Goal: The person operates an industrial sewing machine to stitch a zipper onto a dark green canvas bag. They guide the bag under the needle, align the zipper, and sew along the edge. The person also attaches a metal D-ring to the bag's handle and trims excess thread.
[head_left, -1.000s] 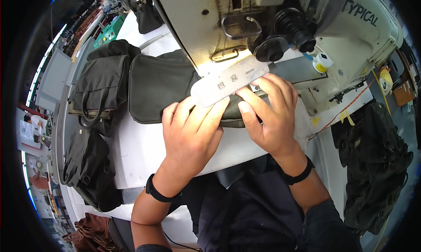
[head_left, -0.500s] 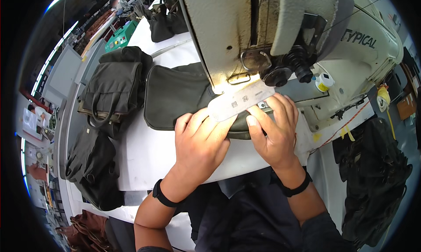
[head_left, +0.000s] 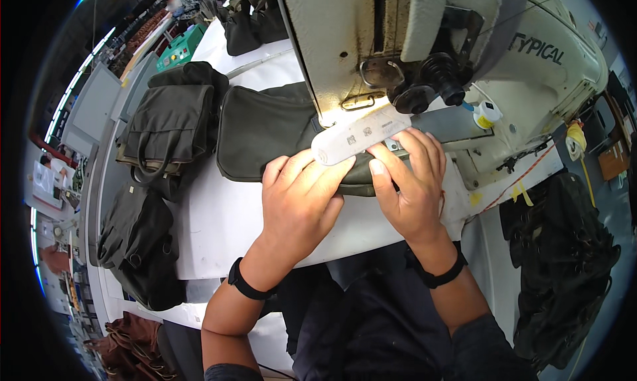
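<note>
A dark olive fabric bag (head_left: 265, 135) lies flat on the white table, its right part running under the sewing machine head (head_left: 345, 43). My left hand (head_left: 298, 195) rests on the bag's near edge with fingers stretched forward. Close by on the right, my right hand (head_left: 411, 182) lies on the same edge, fingers extended and thumb apart from them. A pale rounded strip (head_left: 361, 137) with small printed marks sits in front of the lit sewing area. It hides the needle, the presser foot and some of my left fingertips.
Dark bags are heaped at the left (head_left: 169, 126), with another bag (head_left: 139, 248) nearer. More stand at the back (head_left: 255, 23). A small white bottle (head_left: 488, 114) stands by the machine arm. Dark pieces (head_left: 564, 275) hang at the right; brown ones (head_left: 129, 344) lie lower left.
The whole view has shifted slightly, so most things sit a little higher in the picture. Both hands keep nearly the same place on the bag.
</note>
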`<state>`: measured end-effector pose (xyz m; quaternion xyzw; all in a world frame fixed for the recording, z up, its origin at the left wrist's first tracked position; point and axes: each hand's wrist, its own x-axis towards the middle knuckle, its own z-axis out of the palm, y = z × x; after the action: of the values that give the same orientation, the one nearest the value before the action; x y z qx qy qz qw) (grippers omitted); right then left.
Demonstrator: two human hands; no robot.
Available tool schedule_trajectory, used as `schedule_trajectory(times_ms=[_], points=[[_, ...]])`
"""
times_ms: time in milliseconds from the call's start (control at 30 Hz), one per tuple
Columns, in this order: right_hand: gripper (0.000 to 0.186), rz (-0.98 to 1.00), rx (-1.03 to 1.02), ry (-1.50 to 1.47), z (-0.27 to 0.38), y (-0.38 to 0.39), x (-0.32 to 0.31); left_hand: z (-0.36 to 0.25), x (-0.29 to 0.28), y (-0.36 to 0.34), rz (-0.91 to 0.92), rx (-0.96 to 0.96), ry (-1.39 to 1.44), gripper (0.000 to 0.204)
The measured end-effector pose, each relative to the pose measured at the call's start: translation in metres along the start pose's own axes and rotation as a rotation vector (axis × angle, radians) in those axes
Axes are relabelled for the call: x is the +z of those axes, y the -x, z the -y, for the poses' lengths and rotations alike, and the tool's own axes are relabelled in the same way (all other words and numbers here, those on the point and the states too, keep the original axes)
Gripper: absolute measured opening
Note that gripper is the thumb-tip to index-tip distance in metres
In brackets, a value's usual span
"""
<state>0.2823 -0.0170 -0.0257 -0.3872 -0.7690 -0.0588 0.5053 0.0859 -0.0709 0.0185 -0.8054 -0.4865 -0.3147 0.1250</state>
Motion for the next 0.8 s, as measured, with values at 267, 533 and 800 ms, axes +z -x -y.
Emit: schedule_trajectory(times_ms=[267,533,800], points=[[0.026,-0.009,0.006,-0.001,-0.001,0.002,0.001,0.000,0.003,0.000,0.001,-0.002,0.009,0.050],[0.025,-0.035,0.016,0.013,0.002,0.000,0.004,0.002,-0.001,-0.004,0.016,-0.027,0.032,0.045],[0.024,0.071,0.053,-0.056,0.004,-0.016,-0.012,0.000,-0.004,-0.005,0.025,-0.013,0.016,0.051]])
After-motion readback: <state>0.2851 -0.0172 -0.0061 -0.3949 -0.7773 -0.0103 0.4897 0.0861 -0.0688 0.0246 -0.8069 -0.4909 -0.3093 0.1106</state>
